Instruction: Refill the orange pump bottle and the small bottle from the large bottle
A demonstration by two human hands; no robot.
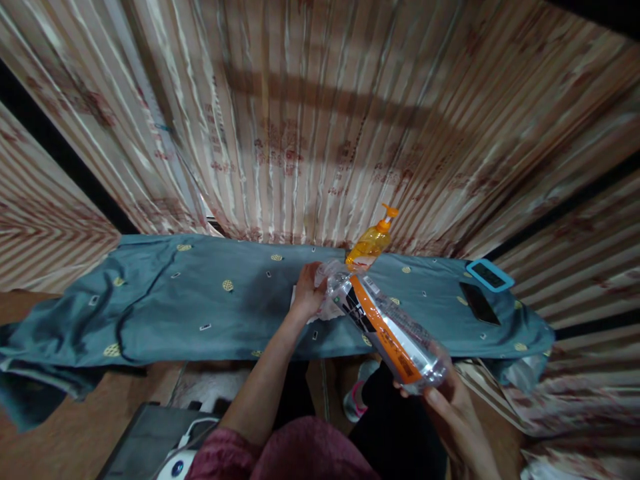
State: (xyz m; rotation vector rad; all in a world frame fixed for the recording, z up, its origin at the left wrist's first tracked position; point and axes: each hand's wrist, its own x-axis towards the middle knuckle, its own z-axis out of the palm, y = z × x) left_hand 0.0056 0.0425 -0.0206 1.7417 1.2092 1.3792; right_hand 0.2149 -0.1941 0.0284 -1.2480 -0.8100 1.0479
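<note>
My right hand grips the base of a large clear plastic bottle with an orange and black label, tilted so its neck points away from me. My left hand is closed around the bottle's neck and cap end, over something white and crumpled on the cloth; I cannot tell what that is. Just behind the bottle stands an orange pump dispenser bottle.
A narrow table covered with a teal patterned cloth runs left to right against striped curtains. A dark phone and a blue-framed device lie at the right end. A grey case sits on the floor below.
</note>
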